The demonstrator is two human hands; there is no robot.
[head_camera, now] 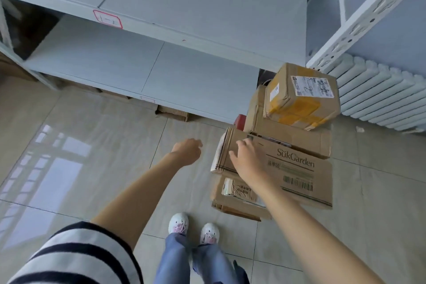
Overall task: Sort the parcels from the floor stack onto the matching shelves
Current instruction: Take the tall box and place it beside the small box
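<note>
A stack of cardboard parcels stands on the floor at the right. On top sits a small box with yellow tape and a white label [302,97]. Below it lies a plain brown box [288,136], then a wide box printed "SukGarden" [297,173], and a lower parcel with a label [235,196]. My right hand [246,157] hovers over the left end of the SukGarden box with fingers spread and relaxed, holding nothing. My left hand [187,151] hangs in the air left of the stack, fingers loosely curled, empty.
A grey metal shelf unit [161,69] spans the back, its upper board carrying a red-bordered label [107,18]. Flat cardboard [173,113] lies under the lowest shelf. A white radiator [382,97] lines the right wall, beside a perforated shelf post [364,18]. My feet [193,229] stand on tiled floor.
</note>
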